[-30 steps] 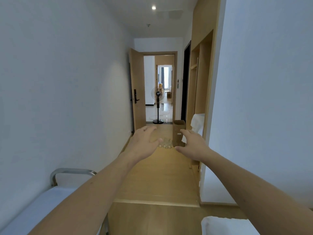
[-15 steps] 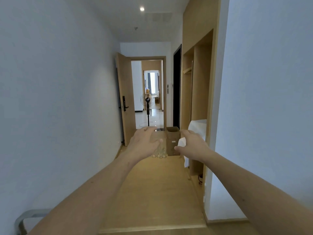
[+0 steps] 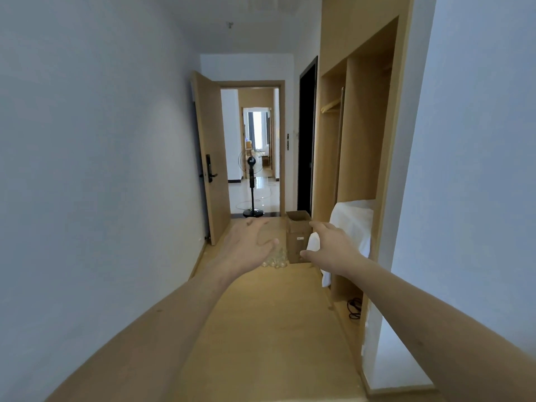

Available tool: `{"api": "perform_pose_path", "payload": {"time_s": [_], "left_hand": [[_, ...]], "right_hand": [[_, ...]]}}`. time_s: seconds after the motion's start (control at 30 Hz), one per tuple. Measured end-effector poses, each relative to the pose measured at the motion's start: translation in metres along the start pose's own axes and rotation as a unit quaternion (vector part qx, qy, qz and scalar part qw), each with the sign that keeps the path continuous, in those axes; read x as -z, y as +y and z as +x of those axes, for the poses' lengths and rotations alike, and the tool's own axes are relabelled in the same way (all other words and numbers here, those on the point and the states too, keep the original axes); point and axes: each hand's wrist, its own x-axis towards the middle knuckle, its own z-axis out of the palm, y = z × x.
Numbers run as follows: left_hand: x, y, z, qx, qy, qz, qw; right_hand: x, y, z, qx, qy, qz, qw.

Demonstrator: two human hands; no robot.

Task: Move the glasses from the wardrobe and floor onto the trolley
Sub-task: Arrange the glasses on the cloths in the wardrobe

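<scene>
Extending forward at mid-height, the left hand is held with fingers spread and relaxed, nothing gripped. The right hand is raised beside it, fingers loosely parted, likewise empty. A gap is kept between the two hands.

Seen through that gap, a cluster of clear glasses is noted on the wooden floor, partly covered by the left hand, just beside the left face of an upright open cardboard box. Individual glasses cannot be counted.

To the right, the open wardrobe is recorded, its front edge running along the floor strip; a white cloth is draped over its lower shelf and hangs past the edge. A dark cable lies in the bottom compartment.

Floor between the person and the glasses is bounded by the left wall and the wardrobe edge. Beyond, an open door and a standing fan are observed.
</scene>
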Motion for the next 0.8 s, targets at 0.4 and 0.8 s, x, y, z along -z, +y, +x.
{"api": "perform_pose_path", "payload": {"time_s": [0.4, 0.8], "left_hand": [[-0.076, -0.008, 0.156, 0.011, 0.019, 0.024, 0.999], [-0.156, -0.022, 0.285, 0.032, -0.007, 0.04, 0.999]], "right_hand": [[-0.019, 0.085, 0.163, 0.041, -0.008, 0.011, 0.999], [-0.039, 0.17, 0.294, 0.038, -0.034, 0.027, 0.998]]}}
